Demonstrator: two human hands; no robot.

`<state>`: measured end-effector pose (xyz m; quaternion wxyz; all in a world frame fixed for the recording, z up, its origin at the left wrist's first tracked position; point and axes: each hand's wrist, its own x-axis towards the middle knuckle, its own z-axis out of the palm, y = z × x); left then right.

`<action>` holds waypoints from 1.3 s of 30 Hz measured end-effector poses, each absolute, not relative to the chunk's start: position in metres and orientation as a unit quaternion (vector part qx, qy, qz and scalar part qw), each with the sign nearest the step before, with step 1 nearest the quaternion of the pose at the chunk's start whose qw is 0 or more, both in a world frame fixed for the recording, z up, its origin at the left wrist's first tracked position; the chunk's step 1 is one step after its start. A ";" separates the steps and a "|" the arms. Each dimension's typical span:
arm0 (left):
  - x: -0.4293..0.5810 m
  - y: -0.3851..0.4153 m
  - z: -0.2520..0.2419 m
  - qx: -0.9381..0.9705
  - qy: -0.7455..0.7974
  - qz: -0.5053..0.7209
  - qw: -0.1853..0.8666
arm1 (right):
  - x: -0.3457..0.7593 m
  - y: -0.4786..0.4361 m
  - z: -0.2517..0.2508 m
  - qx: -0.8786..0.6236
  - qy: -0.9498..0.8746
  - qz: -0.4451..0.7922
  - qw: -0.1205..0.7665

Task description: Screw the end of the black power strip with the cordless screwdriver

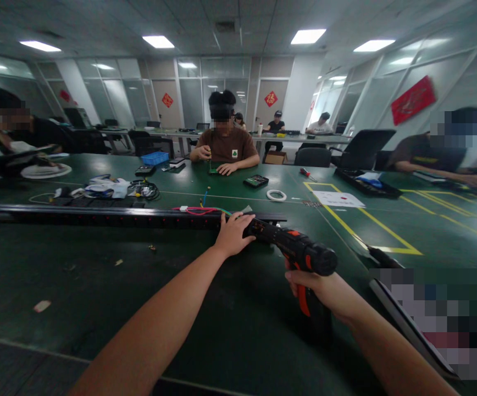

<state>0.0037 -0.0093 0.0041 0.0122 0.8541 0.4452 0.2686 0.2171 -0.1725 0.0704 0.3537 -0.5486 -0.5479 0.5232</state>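
My right hand (319, 289) is closed around the grip of a black and orange electric screwdriver (294, 250), whose nose points left toward a long black power strip (110, 216). That strip lies across the green table from the left edge to past the middle. My left hand (233, 234) rests on the strip's right end, fingers curled over it, just beside the screwdriver's tip. Red, blue and green wires (203, 209) run out behind the strip near my left hand.
A person in a brown shirt (225, 147) works across the table. Other people sit at far left and right. A white tape ring (276, 194), a meter (255, 181), a blue bin (155, 158), cables (143, 188), white paper (338, 199) and yellow floor-tape lines (370, 220) lie on the table.
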 end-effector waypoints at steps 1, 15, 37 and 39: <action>0.004 -0.009 0.004 0.854 0.445 0.269 0.012 | 0.217 -0.173 0.071 -0.549 -0.548 0.521 0.355; 0.004 -0.009 0.004 0.853 0.445 0.271 0.020 | 0.217 -0.174 0.073 -0.549 -0.549 0.522 0.353; 0.004 -0.010 0.005 0.853 0.451 0.262 0.014 | 0.217 -0.174 0.072 -0.558 -0.553 0.511 0.349; 0.004 -0.010 0.005 0.853 0.450 0.265 0.014 | 0.216 -0.174 0.073 -0.556 -0.552 0.513 0.351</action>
